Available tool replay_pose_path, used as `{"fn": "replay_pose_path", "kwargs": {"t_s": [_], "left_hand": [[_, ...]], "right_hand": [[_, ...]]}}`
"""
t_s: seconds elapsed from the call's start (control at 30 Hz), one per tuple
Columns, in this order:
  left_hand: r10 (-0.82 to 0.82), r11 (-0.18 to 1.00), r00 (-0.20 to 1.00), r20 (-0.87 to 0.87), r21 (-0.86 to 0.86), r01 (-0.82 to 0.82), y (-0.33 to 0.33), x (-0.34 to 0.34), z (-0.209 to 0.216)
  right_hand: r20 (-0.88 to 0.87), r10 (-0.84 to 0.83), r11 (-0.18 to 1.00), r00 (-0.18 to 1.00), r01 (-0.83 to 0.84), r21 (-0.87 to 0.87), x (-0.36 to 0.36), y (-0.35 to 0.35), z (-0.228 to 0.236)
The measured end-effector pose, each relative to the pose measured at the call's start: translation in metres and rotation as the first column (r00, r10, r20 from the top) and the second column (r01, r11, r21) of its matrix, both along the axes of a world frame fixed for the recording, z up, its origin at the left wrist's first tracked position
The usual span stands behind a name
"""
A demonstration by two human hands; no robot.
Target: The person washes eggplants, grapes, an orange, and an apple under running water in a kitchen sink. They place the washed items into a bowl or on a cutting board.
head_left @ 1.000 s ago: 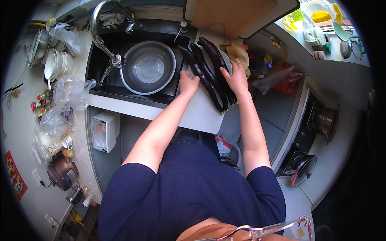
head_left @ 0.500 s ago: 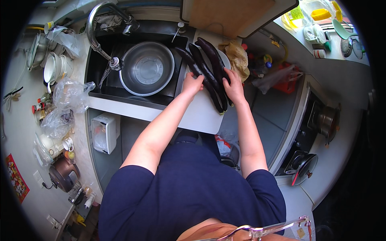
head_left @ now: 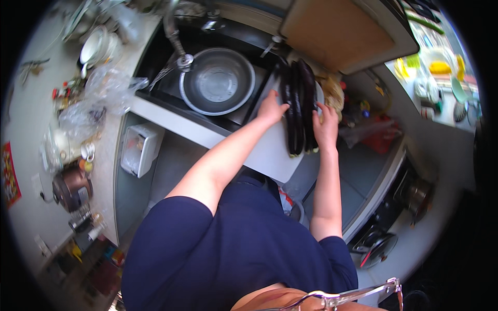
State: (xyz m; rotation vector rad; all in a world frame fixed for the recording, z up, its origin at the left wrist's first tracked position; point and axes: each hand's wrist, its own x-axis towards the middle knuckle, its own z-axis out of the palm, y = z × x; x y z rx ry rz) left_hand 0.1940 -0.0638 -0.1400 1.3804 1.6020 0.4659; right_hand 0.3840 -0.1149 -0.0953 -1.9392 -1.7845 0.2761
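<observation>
Three long, dark purple eggplants (head_left: 298, 111) lie side by side over a white plate (head_left: 320, 94) on the white counter beside the sink. Their pale tips point toward me. My left hand (head_left: 272, 109) is at the left side of the row, its thumb against or just beside the nearest eggplant. On the opposite side, my right hand (head_left: 326, 127) has its fingertips by the rightmost eggplant. Both hands have their fingers apart, and neither is wrapped round an eggplant.
Left of the eggplants, a metal basin (head_left: 217, 88) sits in the black sink (head_left: 166, 78) under a curved faucet (head_left: 176, 41). A cutting board (head_left: 340, 39) leans behind the counter. A crumpled brown bag (head_left: 332, 93) is right of the plate. Plastic bags (head_left: 101, 96) lie on the left counter.
The view has turned and shifted. The eggplants, spread at a slant before, now lie closer together and more nearly parallel, with my hands on either side of them.
</observation>
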Motion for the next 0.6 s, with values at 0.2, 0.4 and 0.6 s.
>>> {"fn": "replay_pose_path", "kwargs": {"t_s": [0.2,0.4,0.6], "left_hand": [[0.063,0.993,0.979,0.193,-0.114,-0.042,-0.01,-0.036,0.014],[0.064,0.97,0.958,0.278,0.207,-0.125,-0.03,-0.127,0.048],[0.258,0.891,0.951,0.169,0.338,-0.302,-0.06,-0.276,0.089]], "right_hand": [[-0.486,0.196,0.971,0.852,-0.098,0.219,-0.082,0.007,0.176],[-0.157,0.928,0.342,0.339,-0.599,0.724,-0.155,-0.005,0.304],[-0.133,0.953,0.279,0.273,-0.616,0.737,-0.241,-0.012,0.339]]}}
